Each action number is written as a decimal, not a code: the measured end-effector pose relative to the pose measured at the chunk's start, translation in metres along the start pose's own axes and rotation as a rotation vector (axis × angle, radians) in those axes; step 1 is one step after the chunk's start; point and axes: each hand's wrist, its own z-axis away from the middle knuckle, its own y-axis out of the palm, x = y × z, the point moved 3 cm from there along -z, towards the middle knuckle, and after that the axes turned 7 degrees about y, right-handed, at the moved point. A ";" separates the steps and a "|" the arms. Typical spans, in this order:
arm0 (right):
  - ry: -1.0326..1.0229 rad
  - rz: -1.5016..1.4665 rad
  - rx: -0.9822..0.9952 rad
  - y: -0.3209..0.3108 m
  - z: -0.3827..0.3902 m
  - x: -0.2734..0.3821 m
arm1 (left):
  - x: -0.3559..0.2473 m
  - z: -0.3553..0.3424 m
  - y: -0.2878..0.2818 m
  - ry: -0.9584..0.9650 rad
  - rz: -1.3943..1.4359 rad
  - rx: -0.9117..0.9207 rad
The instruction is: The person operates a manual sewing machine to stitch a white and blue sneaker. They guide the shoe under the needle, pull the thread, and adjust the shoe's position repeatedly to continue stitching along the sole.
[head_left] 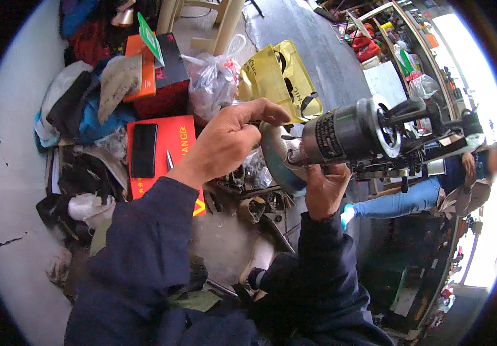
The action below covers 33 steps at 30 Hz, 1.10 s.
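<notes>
A black metal machine (332, 137) with a thick cylindrical head and a lettered plate, like a shoe-patching sewing machine, stands in front of me to the right. Against its left end is a rounded piece (277, 154) with a grey-green rim and a pale inner side; I cannot tell its kind. Over the top of this piece, my left hand (234, 138) bends its fingers, the fingertips at its upper edge. My right hand (325, 190) is below the head, close to the piece's lower end. Its fingers are curled upward, and what they hold is hidden.
Left of my arm, a black phone (144, 150) and a pen (169, 160) lie on a red box (162, 124). Beyond are a white plastic bag (213, 81) and a yellow bag (280, 75). A person in jeans (401, 199) sits at the right, near crowded shelves (427, 34).
</notes>
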 end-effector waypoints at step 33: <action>-0.059 0.292 0.018 -0.009 -0.006 0.004 | 0.026 -0.019 0.022 -0.287 0.182 0.145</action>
